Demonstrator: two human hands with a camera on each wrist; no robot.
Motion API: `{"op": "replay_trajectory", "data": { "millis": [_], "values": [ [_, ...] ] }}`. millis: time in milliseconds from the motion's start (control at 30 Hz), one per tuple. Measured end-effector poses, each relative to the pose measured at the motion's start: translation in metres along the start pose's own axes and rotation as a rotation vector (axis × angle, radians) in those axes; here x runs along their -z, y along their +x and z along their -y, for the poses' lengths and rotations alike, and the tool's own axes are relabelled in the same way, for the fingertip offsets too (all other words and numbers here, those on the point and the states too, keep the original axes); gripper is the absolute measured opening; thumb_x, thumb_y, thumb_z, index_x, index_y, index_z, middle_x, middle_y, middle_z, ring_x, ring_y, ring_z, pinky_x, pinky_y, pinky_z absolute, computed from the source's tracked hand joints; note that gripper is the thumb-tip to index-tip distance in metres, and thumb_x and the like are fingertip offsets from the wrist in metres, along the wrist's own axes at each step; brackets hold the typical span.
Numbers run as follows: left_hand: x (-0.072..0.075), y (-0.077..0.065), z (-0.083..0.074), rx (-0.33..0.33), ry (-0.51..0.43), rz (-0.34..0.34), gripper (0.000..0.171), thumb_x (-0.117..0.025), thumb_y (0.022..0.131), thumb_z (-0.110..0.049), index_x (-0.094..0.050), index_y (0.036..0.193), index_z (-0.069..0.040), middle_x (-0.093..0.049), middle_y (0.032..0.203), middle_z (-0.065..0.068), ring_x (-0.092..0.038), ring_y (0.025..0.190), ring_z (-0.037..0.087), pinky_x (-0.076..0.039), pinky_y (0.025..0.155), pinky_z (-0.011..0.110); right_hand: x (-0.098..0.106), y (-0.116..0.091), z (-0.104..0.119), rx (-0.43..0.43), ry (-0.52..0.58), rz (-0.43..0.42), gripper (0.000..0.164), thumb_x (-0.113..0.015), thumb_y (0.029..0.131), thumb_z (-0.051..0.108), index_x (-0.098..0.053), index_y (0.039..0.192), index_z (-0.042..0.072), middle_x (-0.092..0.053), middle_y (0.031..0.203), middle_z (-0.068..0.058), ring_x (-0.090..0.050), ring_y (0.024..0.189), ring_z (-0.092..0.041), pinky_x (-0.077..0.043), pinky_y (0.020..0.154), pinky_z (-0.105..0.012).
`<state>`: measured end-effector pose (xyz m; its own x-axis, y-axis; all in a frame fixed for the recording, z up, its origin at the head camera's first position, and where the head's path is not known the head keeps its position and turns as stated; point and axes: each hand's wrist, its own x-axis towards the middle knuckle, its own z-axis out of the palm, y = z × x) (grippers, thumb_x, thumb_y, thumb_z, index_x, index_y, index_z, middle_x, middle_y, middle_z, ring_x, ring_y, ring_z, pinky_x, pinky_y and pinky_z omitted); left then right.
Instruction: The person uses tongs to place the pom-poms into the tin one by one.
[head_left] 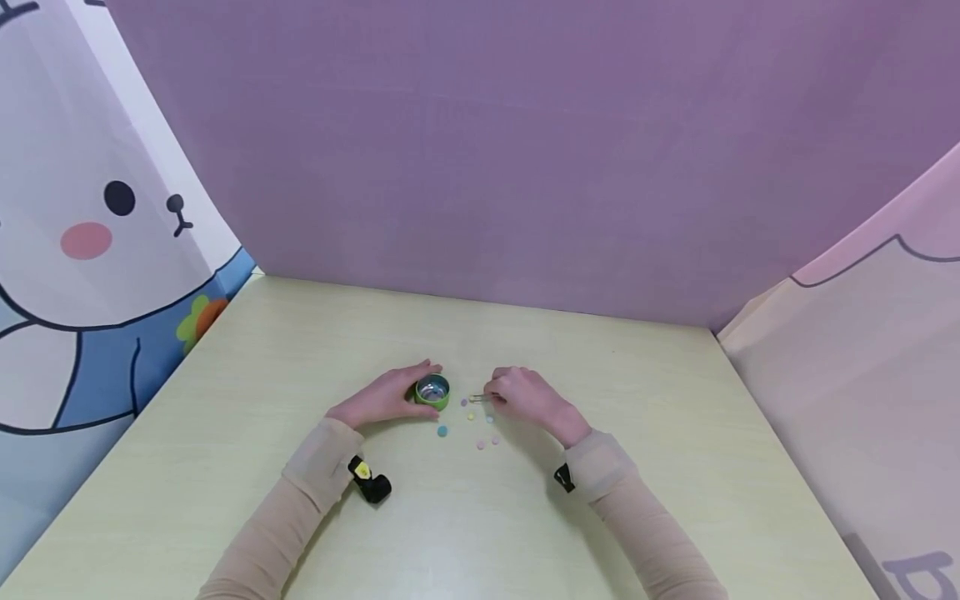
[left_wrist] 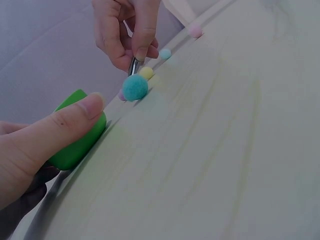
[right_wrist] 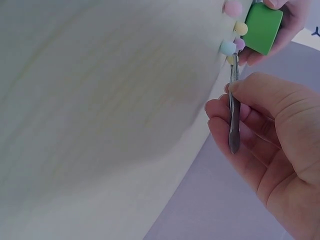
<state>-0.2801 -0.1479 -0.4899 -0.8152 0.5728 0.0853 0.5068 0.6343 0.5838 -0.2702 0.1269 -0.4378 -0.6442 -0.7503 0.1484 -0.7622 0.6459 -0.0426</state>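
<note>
My left hand [head_left: 386,395] grips a small round green cup [head_left: 432,392] from its left side, thumb along the near wall. The cup stands upright on the table, its shiny inside showing in the head view. To the right of it, my right hand [head_left: 525,398] pinches metal tweezers [right_wrist: 234,107] between thumb and fingers, tips pointing toward the cup. A small yellow pompom [right_wrist: 230,59] is by the tweezer tips; I cannot tell whether they grip it. Around lie a larger teal pompom [left_wrist: 135,87], a purple pompom [head_left: 464,402] and a light-blue pompom [right_wrist: 228,47].
Another yellow pompom [head_left: 471,417] and two pink ones, one a pink pompom [head_left: 481,446], lie nearer me on the pale wooden table [head_left: 315,333]. A purple cloth wall [head_left: 480,167] rises behind the table's far edge, with printed cloths at both sides.
</note>
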Motion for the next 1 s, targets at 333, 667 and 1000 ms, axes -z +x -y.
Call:
{"op": "replay_trajectory", "data": {
  "millis": [333, 667, 1000],
  "values": [
    [0.0003, 0.0, 0.0004, -0.002, 0.001, 0.002, 0.087, -0.077, 0.083, -0.046, -0.04, 0.151, -0.008, -0.035, 0.157, 0.025, -0.045, 0.141, 0.039, -0.041, 0.115, 0.051, -0.0029, 0.0007, -0.0009, 0.005, -0.008, 0.002, 0.018, -0.068, 0.082, -0.005, -0.078, 0.09, 0.008, -0.072, 0.084, -0.005, -0.058, 0.068, -0.008, -0.048, 0.059, -0.016],
    [0.0014, 0.0005, -0.0006, -0.001, 0.005, 0.002, 0.087, -0.078, 0.083, -0.046, -0.04, 0.151, -0.008, -0.036, 0.157, 0.025, -0.044, 0.141, 0.039, -0.041, 0.115, 0.051, -0.0009, -0.0002, 0.0001, 0.009, -0.044, 0.002, 0.018, -0.067, 0.084, -0.003, -0.078, 0.091, 0.01, -0.072, 0.085, -0.003, -0.06, 0.067, -0.009, -0.049, 0.058, -0.018],
    [0.002, -0.0001, -0.0017, 0.008, -0.011, 0.004, 0.087, -0.078, 0.082, -0.045, -0.041, 0.151, -0.008, -0.036, 0.157, 0.025, -0.043, 0.142, 0.039, -0.04, 0.116, 0.05, 0.003, -0.0014, -0.0005, 0.012, -0.048, -0.019, 0.017, -0.065, 0.085, -0.002, -0.077, 0.088, 0.009, -0.07, 0.08, -0.003, -0.046, 0.06, -0.005, -0.042, 0.053, -0.016]
  ]
}}
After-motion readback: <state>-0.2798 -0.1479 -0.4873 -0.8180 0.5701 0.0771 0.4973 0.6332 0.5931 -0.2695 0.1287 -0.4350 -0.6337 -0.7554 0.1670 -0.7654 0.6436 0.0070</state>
